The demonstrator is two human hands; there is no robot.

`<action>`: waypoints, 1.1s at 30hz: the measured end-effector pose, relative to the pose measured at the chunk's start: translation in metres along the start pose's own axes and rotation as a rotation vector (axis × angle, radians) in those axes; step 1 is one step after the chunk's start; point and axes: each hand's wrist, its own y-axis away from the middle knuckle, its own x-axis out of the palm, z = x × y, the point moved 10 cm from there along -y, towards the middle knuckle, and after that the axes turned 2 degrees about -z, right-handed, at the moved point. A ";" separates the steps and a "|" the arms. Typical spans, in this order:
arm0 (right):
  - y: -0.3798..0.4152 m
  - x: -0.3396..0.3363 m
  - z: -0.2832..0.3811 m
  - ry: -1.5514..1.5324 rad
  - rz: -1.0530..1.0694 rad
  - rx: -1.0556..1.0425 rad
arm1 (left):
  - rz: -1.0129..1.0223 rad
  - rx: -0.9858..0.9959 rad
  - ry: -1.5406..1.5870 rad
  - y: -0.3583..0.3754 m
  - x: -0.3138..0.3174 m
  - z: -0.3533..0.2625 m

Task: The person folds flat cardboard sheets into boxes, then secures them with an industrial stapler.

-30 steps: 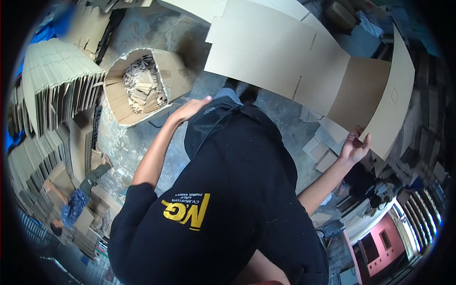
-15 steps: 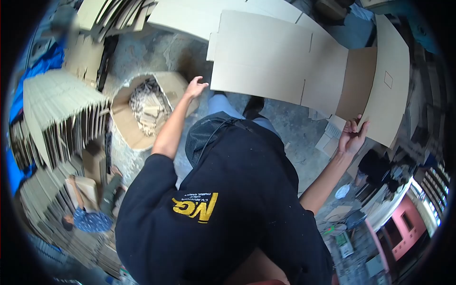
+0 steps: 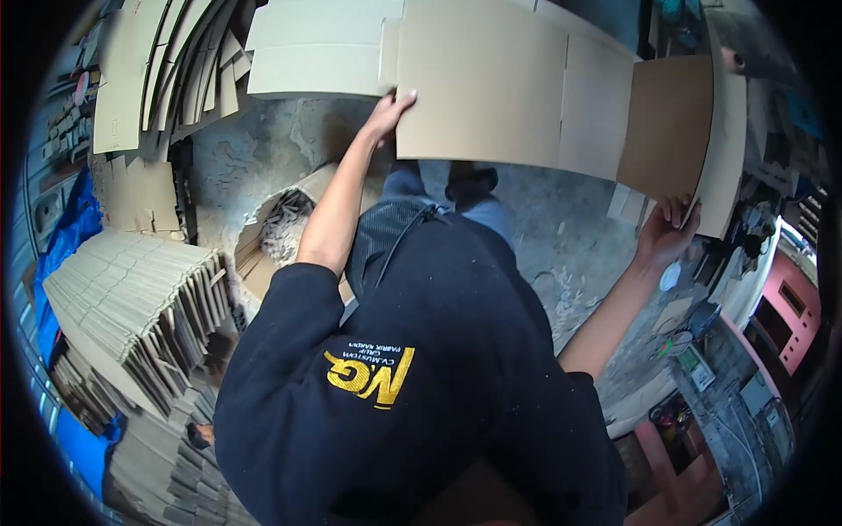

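A large, partly folded cardboard box blank (image 3: 491, 79) spans the space ahead of my body, with a darker brown panel (image 3: 667, 123) and an upturned end panel on its right. My left hand (image 3: 390, 114) is closed on the blank's left edge, thumb on the board's face. At the lower corner of the right end panel, my right hand (image 3: 671, 230) is closed with curled fingers on the edge. Another pale cardboard sheet (image 3: 316, 53) lies behind and left of the blank.
Flat cardboard sheets (image 3: 132, 79) are stacked at upper left, and a bundled cardboard stack (image 3: 132, 280) stands below. An open carton of scraps (image 3: 285, 230) sits on the concrete floor (image 3: 544, 219) beside my left arm. Blue tarp (image 3: 66, 245) hangs at far left.
My left hand was apart from the blank with fingers spread; now it grips the left edge. The view has shifted, and the right hand stays at the end panel.
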 end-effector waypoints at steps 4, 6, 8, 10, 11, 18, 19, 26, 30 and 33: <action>0.029 -0.010 -0.031 -0.025 -0.011 0.008 | -0.134 0.373 -0.193 -0.012 -0.020 -0.071; 0.042 -0.024 -0.057 0.033 -0.059 0.051 | -0.125 0.438 -0.071 -0.005 -0.021 -0.093; 0.051 -0.035 -0.071 0.123 -0.225 0.038 | -0.122 0.427 0.001 -0.007 -0.022 -0.107; 0.053 -0.048 -0.089 0.198 -0.274 0.057 | -0.116 0.351 -0.116 0.023 0.004 -0.135; 0.055 -0.043 -0.095 0.243 -0.299 0.057 | -0.129 0.403 -0.216 0.017 0.010 -0.142; 0.023 -0.021 -0.088 0.191 -0.096 -0.046 | -0.124 0.879 -0.620 0.072 0.104 -0.283; 0.015 -0.021 -0.080 0.171 -0.092 -0.061 | -0.122 0.902 -0.633 0.079 0.110 -0.292; 0.034 -0.061 -0.055 0.032 -0.183 -0.119 | -0.378 1.278 -0.962 0.163 0.087 -0.329; 0.055 -0.064 -0.083 -0.035 -0.278 -0.096 | -0.294 0.875 -1.404 0.163 0.100 -0.311; 0.054 -0.032 -0.094 -0.058 -0.104 -0.071 | -0.263 0.876 -1.282 0.177 0.145 -0.296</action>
